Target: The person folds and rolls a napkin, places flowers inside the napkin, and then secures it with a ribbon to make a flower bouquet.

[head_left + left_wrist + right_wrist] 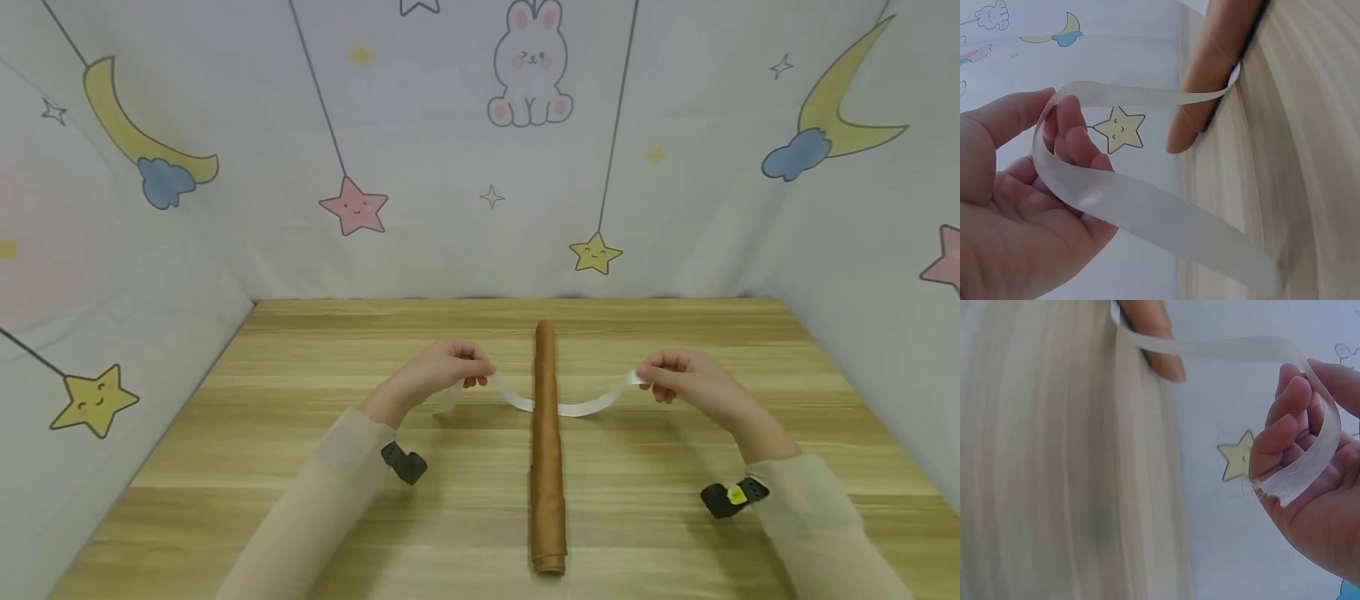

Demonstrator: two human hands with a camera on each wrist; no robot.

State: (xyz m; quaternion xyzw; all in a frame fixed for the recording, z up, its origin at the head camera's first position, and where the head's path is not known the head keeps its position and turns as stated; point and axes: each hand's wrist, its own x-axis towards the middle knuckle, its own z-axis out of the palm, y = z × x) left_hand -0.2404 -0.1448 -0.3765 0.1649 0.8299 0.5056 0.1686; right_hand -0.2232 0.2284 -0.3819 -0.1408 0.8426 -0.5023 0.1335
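A rolled-up brown cloth (547,450) lies lengthwise on the table between the two hands. Beneath its middle passes a white ribbon (585,409), which rises on both sides in a shallow curve. On the left, the left hand (442,367) pinches the ribbon between thumb and fingers, and a loose tail hangs down toward the tabletop. Opposite it, the right hand (690,379) pinches the ribbon close to its other end. That end, frayed, lies across the palm in the right wrist view. Both hands are raised above the table, apart from the roll.
The wood-grain table (300,500) reaches back to a pale cloth backdrop (450,267) printed with stars, moons and a rabbit. More of this cloth stands on the left and right sides. Each wrist wears a small black camera (405,462).
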